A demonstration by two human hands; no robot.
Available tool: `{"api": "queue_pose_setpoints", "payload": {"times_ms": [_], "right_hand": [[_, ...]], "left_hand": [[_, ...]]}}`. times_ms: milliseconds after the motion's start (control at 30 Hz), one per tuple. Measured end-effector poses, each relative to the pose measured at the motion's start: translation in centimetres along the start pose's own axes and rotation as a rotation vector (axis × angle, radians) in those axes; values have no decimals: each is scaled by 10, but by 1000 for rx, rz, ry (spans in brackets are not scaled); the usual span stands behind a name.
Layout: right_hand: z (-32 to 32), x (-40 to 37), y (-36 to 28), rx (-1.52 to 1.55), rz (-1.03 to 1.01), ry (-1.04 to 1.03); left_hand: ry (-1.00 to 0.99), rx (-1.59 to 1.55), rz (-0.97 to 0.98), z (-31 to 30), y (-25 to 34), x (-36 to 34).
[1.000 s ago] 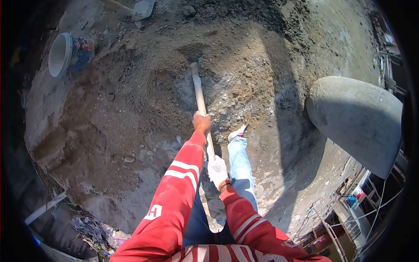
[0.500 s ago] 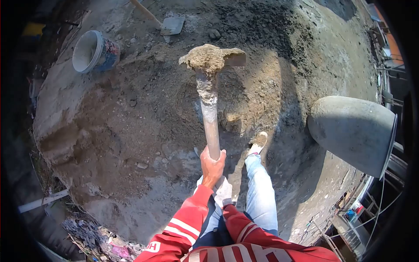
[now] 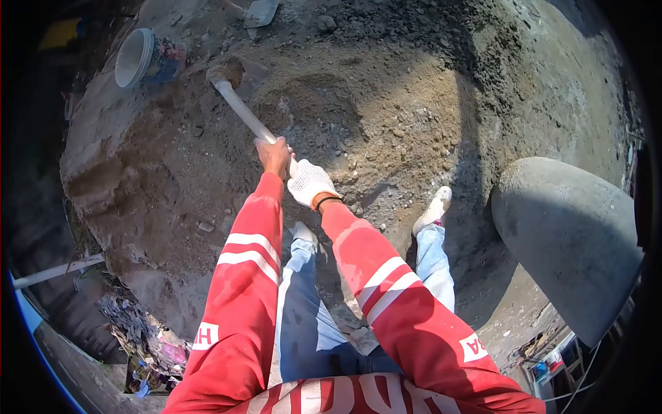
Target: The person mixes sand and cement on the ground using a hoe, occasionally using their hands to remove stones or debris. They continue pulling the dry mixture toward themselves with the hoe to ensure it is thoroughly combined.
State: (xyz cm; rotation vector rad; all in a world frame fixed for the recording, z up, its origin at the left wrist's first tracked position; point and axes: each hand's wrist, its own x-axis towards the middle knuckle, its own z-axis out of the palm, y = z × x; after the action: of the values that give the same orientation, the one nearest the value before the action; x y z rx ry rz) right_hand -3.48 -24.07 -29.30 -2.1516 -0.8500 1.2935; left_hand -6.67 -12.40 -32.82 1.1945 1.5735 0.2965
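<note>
My left hand [image 3: 274,157], bare, wraps round the wooden handle of a hoe-like tool [image 3: 245,114]. Close behind it, near the handle's lower end, my right hand [image 3: 312,183] is closed on the same handle in a white knitted glove. The handle slants up and to the left. At its far end the dirt-caked tool head lies at the brown soil [image 3: 310,90], and its exact outline is hard to make out against the ground.
A white bucket [image 3: 134,58] lies tipped at the upper left, with a flat blade [image 3: 262,12] to its right. A large grey rounded container [image 3: 565,234] stands at the right. Scattered rubbish [image 3: 152,338] covers the lower left. My feet stand on the soil.
The tool has swung from upright in front of me down to the upper left, onto the soil. Both hands have moved forward, with the arms stretched out and the gloved hand now fully in sight.
</note>
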Motion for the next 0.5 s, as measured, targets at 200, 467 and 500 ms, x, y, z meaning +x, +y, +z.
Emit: {"api": "queue_pose_setpoints", "payload": {"times_ms": [200, 467, 500], "right_hand": [[-100, -71, 174, -45, 1, -239], [-168, -213, 292, -45, 19, -199], [-169, -226, 301, -108, 31, -191]], "left_hand": [[80, 62, -287, 152, -54, -119], [108, -493, -574, 177, -62, -118], [36, -525, -569, 182, -82, -126]]}}
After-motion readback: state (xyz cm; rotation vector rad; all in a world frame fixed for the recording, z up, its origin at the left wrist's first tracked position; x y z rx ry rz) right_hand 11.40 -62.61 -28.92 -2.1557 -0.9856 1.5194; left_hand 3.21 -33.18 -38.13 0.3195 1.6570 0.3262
